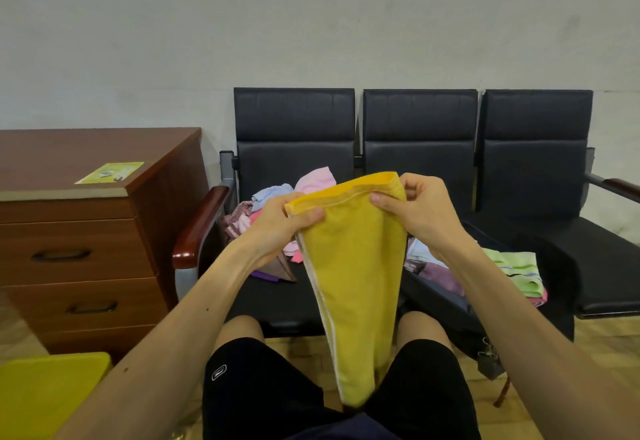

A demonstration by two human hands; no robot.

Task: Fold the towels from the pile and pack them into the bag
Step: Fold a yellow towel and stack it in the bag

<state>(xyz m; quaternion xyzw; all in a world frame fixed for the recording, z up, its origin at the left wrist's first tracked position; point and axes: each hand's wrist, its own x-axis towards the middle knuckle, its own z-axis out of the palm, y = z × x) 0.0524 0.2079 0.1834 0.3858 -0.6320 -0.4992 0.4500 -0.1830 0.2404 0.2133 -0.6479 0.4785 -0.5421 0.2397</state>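
Black bag (434, 294) holds purple and pale-blue towels (431, 268).

Setting: office or waiting area, not a home. Evidence: on the far side, a row of three linked black padded seats (419, 117) on a shared metal frame, with a dark wooden armrest (199, 228) at its left end, set against a bare pale wall (311, 17). Left: reddish-brown wooden drawer pedestal (76, 266), three drawers, black recessed handles. Floor (609, 339): light wood pattern.
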